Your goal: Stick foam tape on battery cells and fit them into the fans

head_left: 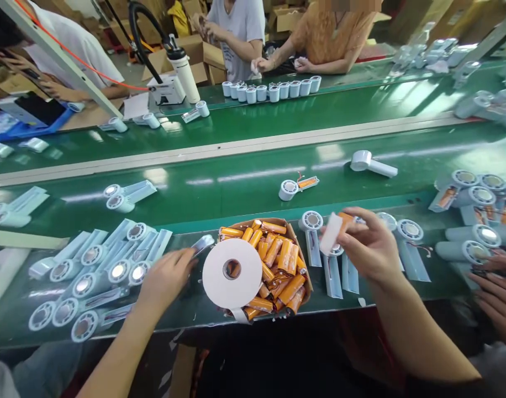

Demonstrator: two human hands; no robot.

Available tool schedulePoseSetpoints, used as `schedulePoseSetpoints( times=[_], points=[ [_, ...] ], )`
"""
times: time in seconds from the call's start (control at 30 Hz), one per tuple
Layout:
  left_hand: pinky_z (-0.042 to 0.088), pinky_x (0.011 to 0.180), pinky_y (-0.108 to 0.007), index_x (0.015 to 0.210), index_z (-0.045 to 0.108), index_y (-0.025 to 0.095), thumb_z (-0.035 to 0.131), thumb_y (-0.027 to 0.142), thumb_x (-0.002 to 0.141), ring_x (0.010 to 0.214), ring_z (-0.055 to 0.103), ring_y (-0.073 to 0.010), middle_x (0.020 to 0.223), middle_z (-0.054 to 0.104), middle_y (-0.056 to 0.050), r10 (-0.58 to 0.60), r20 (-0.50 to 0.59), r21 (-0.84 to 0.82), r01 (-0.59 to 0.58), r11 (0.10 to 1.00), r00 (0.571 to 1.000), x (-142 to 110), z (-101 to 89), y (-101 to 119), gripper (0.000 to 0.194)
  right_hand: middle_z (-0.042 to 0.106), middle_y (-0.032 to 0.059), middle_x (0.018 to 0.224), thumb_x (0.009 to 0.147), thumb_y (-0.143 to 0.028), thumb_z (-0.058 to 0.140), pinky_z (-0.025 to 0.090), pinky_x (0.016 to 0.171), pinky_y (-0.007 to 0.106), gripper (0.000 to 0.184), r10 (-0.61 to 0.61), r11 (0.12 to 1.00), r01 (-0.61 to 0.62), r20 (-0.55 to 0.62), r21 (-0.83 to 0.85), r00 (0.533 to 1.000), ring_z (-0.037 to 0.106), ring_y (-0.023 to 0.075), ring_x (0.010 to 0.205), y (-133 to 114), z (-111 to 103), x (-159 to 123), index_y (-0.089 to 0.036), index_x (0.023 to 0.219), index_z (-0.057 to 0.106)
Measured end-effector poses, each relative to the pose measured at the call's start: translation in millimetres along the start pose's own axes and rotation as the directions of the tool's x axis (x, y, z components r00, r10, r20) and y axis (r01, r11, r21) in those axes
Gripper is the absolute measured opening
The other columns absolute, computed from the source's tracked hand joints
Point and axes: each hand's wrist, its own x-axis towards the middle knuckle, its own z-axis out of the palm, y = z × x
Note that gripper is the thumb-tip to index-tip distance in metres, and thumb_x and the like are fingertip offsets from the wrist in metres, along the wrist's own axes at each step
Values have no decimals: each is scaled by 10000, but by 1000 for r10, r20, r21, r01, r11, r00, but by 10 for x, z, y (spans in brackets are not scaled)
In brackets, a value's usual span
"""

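Note:
My right hand [371, 249] pinches an orange-wrapped battery [344, 221] with a white strip of tape [331, 235] at its near end. It hovers over light-blue handheld fan housings [332, 276] on the bench. My left hand [168, 282] is closed, its fingertips at a small shiny pale piece [203, 243] too blurred to name. Between my hands, a cardboard box [305, 260] is heaped with orange batteries [273, 254]. A large roll of white tape [215, 282] rests on the box's left side, its loose end hanging at the front.
Rows of fan housings [83, 284] lie at left, and more are piled at right beside another person's hand [497, 287]. A green conveyor belt [236, 193] runs behind, carrying scattered fans. Several people work across it, near a line of upright fan heads [273, 93].

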Motion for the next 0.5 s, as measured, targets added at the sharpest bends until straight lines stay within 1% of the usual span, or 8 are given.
schedulePoseSetpoints(
  times=[0.07, 0.1, 0.17, 0.23, 0.27, 0.37, 0.43, 0.5],
  points=[
    [588, 801, -340, 1176, 758, 167, 489, 382, 1103, 910, 769, -268, 1020, 810, -144, 82, 14, -12, -82, 997, 997, 641, 28, -5, 352, 830, 16, 901, 862, -436, 913, 694, 730, 353, 478, -21, 1000, 22, 72, -22, 997, 836, 236, 824, 4, 178, 257, -293, 1236, 652],
    [595, 804, -347, 1171, 752, 163, 514, 394, 1095, 923, 768, -277, 997, 803, -148, 121, 62, -25, -119, 993, 991, 1004, 50, -2, 340, 829, 25, 927, 857, -456, 913, 695, 751, 363, 502, -26, 999, 28, 104, -26, 994, 834, 236, 841, 16, 269, 404, -281, 1244, 644],
    [607, 890, -389, 1201, 734, 151, 550, 315, 1071, 1032, 763, -301, 1075, 797, -174, 194, 185, -46, -189, 981, 963, 1706, 109, 7, 279, 822, 34, 943, 849, -501, 905, 691, 777, 374, 558, -32, 999, 36, 157, -23, 987, 828, 235, 857, 56, 432, 696, -263, 1265, 620],
    [600, 973, -406, 1143, 751, 175, 624, 248, 1020, 1071, 758, -288, 1097, 804, -147, 268, 231, -76, -258, 963, 935, 2252, 191, 7, 192, 813, 26, 921, 843, -538, 895, 686, 783, 371, 604, -32, 999, 35, 198, -14, 980, 819, 221, 828, 104, 545, 933, -254, 1282, 592],
    [587, 1025, -416, 1109, 763, 196, 658, 217, 990, 1098, 754, -277, 1117, 810, -123, 303, 244, -90, -290, 953, 921, 2438, 240, -2, 161, 810, 20, 908, 839, -548, 893, 682, 781, 365, 615, -26, 1000, 29, 217, -11, 976, 814, 212, 808, 127, 578, 1018, -252, 1278, 581],
    [544, 1143, -447, 1122, 792, 261, 682, 133, 939, 1289, 697, -269, 1279, 798, -69, 381, 259, -130, -359, 924, 887, 2664, 406, -67, 249, 804, 4, 869, 842, -541, 883, 670, 759, 340, 575, 12, 1000, -6, 277, -22, 961, 805, 194, 776, 199, 593, 1146, -250, 1225, 567],
    [563, 1136, -448, 1226, 784, 282, 637, 124, 960, 1420, 619, -284, 1394, 756, -71, 396, 259, -148, -369, 918, 881, 2641, 508, -123, 343, 797, -4, 842, 865, -515, 858, 665, 761, 338, 517, 44, 999, -31, 318, -44, 947, 805, 193, 779, 264, 569, 1187, -250, 1197, 563],
    [611, 1070, -421, 1279, 772, 286, 595, 151, 990, 1463, 585, -291, 1426, 739, -75, 391, 269, -168, -357, 919, 880, 2590, 587, -156, 365, 795, -9, 837, 879, -479, 835, 660, 774, 340, 477, 82, 994, -53, 338, -94, 938, 804, 191, 782, 354, 560, 1257, -252, 1196, 559]
  ],
)
